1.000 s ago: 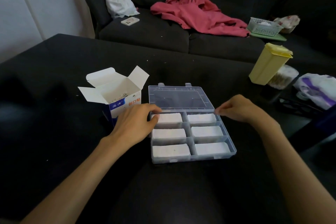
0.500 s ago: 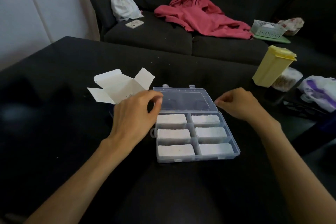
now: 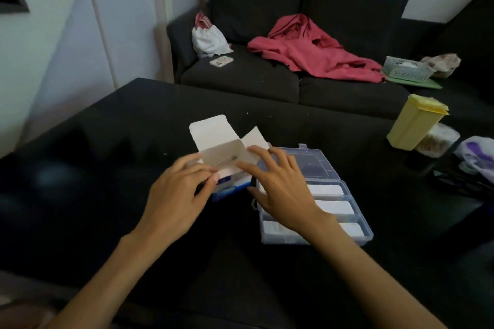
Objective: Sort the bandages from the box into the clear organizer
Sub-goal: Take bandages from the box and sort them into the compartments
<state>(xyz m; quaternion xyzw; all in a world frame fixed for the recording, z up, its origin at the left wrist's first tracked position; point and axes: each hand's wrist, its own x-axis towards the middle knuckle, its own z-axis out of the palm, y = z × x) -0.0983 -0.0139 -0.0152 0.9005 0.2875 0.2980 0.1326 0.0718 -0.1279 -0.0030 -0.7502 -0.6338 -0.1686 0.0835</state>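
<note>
Both hands are on the open box (image 3: 227, 165) on the worktop (image 3: 107, 141): left hand (image 3: 179, 195) grips its near side, right hand (image 3: 278, 189) rests flat-fingered against it. The organizer (image 3: 334, 195) sits just beside, white bandages (image 3: 334, 207) filling its compartments.

This is a home, in a living room. A dark sofa (image 3: 294, 72) stands at the far side, past a black tabletop (image 3: 133, 141). On the sofa lie a red jacket (image 3: 315, 53), a small white bag (image 3: 209, 37), a phone (image 3: 221, 62) and a little basket (image 3: 407, 69).
</note>
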